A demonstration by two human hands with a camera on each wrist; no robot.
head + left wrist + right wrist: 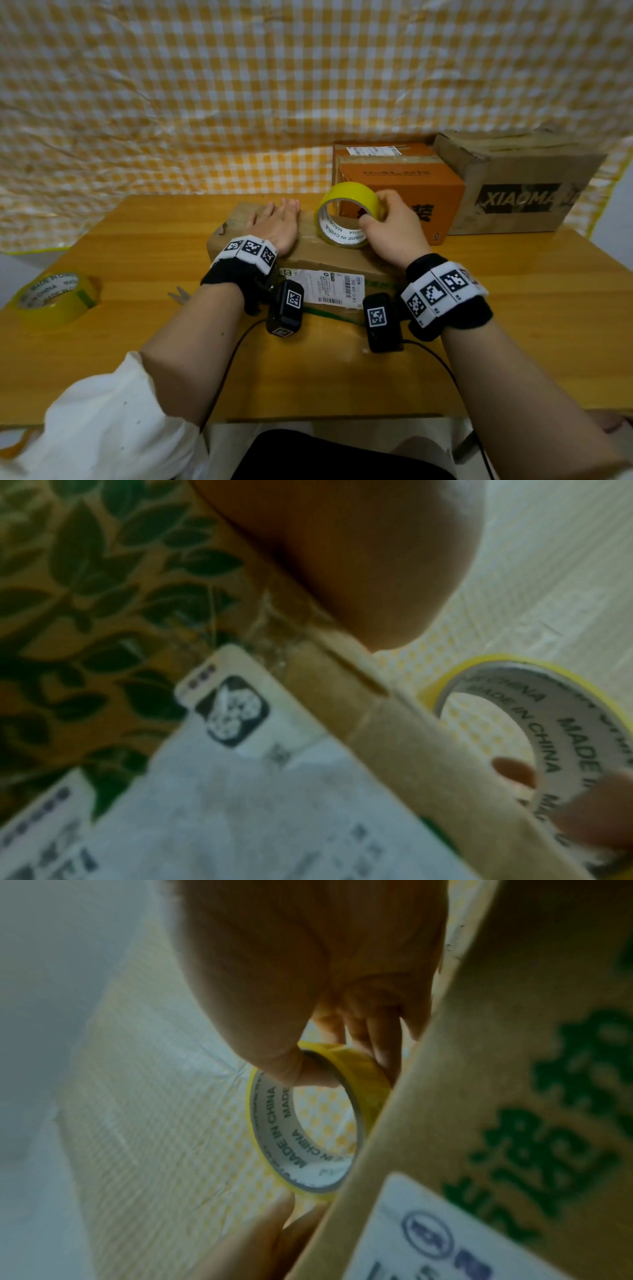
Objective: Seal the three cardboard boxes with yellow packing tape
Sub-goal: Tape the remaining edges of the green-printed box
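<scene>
A flat brown cardboard box (322, 255) with a white shipping label lies in the middle of the wooden table (513, 308). My left hand (274, 222) lies flat on its top at the left, fingers straight. My right hand (390, 226) grips a roll of yellow tape (347, 212), thumb through the core, and holds it upright on the box top. The same yellow tape roll (308, 1123) shows in the right wrist view under my thumb, and the tape roll (548, 729) shows beside the box edge (411, 737) in the left wrist view.
An orange box (397, 185) and a larger brown box (513, 185) printed XIAOMA stand at the back right. A second roll of yellow tape (56, 298) lies flat at the table's left edge. A checked yellow cloth (239, 85) hangs behind.
</scene>
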